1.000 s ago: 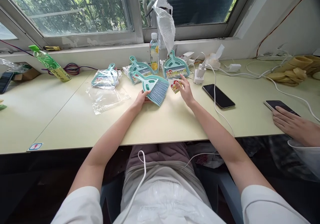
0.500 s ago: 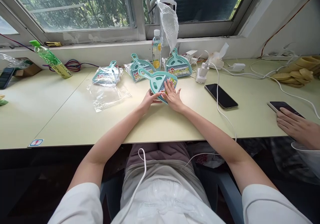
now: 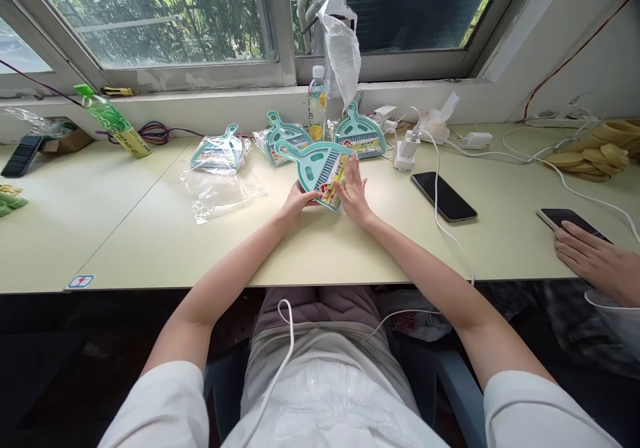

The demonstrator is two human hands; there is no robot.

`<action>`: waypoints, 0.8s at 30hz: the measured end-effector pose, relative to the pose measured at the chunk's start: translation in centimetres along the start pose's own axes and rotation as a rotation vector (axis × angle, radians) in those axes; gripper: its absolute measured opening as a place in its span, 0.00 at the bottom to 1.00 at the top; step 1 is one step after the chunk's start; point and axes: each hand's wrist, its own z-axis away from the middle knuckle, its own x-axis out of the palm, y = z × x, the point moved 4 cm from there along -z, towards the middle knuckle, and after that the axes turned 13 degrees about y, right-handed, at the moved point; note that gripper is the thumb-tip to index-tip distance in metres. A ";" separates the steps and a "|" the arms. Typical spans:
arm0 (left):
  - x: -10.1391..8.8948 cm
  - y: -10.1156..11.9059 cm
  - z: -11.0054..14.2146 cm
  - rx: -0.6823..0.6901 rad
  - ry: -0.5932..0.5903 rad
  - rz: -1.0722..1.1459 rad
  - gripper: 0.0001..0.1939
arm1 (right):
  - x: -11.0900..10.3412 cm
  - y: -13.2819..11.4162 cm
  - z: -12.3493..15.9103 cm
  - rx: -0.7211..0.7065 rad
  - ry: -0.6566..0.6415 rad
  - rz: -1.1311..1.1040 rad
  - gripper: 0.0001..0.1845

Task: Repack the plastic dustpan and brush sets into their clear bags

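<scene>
A teal dustpan (image 3: pixel 311 166) with a small brush and a bright printed card (image 3: pixel 334 178) is tilted up over the table in front of me. My left hand (image 3: pixel 299 199) grips its lower left edge, thumb in front and the other fingers behind. At its right side, my right hand (image 3: pixel 355 197) has its fingers stretched out and apart, by the card's edge; whether they touch it I cannot tell. Behind it lie more teal dustpan sets: one at the left (image 3: pixel 219 151) in clear film, one in the middle (image 3: pixel 287 136), and one at the right (image 3: pixel 359 133).
Clear plastic wrap (image 3: pixel 223 195) lies to the left. A green bottle (image 3: pixel 114 123) leans at the back left, and a clear bottle (image 3: pixel 317 105) stands by the window. To the right are a phone (image 3: pixel 443 197), a white charger (image 3: pixel 405 149), cables and another person's hand (image 3: pixel 597 261) on a phone.
My right hand has slid off the front of the card to its right edge, uncovering the print. My left hand keeps its grip on the dustpan. The camera view shifted slightly.
</scene>
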 end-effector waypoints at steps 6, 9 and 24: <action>-0.1 0.4 0.0 0.006 -0.024 0.034 0.29 | 0.1 1.7 0.1 0.485 -0.138 -0.642 0.39; -0.1 0.6 -0.2 0.004 -0.096 -0.029 0.28 | 0.6 1.5 0.6 0.603 -0.236 -0.842 0.29; -15.7 6.7 -3.7 0.246 0.670 -1.049 0.16 | -1.0 1.5 0.4 0.680 -0.062 -0.887 0.22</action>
